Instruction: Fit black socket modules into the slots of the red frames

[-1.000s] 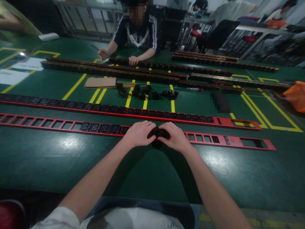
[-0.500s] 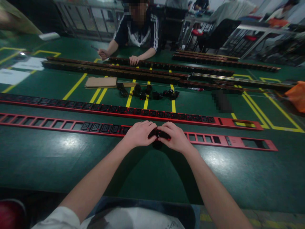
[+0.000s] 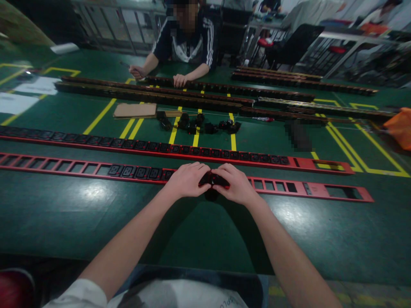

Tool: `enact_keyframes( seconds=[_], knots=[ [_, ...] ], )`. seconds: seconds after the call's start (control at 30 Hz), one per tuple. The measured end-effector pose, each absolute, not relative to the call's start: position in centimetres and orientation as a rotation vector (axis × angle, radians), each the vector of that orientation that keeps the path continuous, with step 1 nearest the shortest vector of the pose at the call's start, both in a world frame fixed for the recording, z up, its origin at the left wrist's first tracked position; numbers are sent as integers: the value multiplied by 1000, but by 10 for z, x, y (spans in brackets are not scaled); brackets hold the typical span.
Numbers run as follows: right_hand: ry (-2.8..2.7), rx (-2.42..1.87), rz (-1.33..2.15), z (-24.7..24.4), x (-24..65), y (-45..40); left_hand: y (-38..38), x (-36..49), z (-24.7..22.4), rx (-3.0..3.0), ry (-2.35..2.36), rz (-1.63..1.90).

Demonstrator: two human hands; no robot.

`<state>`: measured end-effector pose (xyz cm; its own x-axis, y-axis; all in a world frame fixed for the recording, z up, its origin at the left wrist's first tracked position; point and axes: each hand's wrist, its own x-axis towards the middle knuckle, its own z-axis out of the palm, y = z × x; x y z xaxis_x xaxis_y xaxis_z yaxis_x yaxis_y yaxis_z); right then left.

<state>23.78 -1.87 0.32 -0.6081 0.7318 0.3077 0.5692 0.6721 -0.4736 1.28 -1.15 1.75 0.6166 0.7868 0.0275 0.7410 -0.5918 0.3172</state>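
A red metal strip housing (image 3: pixel 316 190) lies across the table in front of me, with square openings along it. Black socket modules (image 3: pixel 140 173) fill several openings left of my hands. Over the strip's middle, my left hand (image 3: pixel 192 179) and my right hand (image 3: pixel 233 183) meet with fingers curled. Between them they grip small black socket pieces (image 3: pixel 212 181), mostly covered by the fingers; how these sit against the strip is hidden. Just behind, a second red strip (image 3: pixel 334 164) lies roughly parallel, filled with black sockets nearly to its right end.
Loose black socket modules (image 3: pixel 192 124) lie beyond the strips, beside a cardboard piece (image 3: pixel 135 110). Long dark strips (image 3: pixel 154 95) cross the table farther back. A co-worker (image 3: pixel 186 42) sits opposite, hands at one of them. Orange cloth (image 3: pixel 400 128) is at the right edge.
Almost nothing differs. Both my hands stay closed at the same spot on the strip, and the view has shifted very slightly.
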Motion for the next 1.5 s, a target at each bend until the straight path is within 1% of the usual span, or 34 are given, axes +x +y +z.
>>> enact_keyframes(
  seconds=[0.57,1.5],
  knots=[
    [-2381,-999,468,2,238,-19,-12,12,18,2577,1238,224],
    [-2470,-953,351,3,237,-18,-11,12,14,2595,1217,247]
  ],
)
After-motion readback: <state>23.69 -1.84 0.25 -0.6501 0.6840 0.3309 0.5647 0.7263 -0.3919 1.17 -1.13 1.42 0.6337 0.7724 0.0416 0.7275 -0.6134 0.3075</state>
